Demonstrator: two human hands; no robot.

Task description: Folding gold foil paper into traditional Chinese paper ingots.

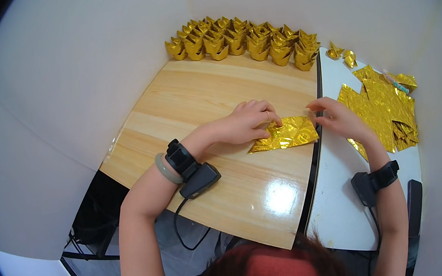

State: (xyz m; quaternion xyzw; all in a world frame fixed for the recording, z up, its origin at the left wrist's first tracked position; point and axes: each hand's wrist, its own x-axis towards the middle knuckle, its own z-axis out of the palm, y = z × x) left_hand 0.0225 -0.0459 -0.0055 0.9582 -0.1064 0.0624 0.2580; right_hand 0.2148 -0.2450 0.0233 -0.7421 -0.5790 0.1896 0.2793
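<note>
A folded sheet of gold foil paper (291, 134) lies flat on the wooden table, its embossed side up. My left hand (247, 121) rests on its left end, fingers bent and thumb and fingertips holding the foil against the tabletop. Just beyond the right end of the foil, my right hand (336, 116) hovers near the seam between the tables, thumb and index finger apart, with nothing visible between them. Whether a fingertip touches the foil's edge is hard to make out.
Rows of folded gold foil ingots (235, 40) line the wooden table's (171, 105) far edge. On the white table (337, 200) at right lie a pile of gold foil sheets (378, 110), two loose folded pieces (342, 53) and a beaded string (395, 82). A cable hangs from each wrist device.
</note>
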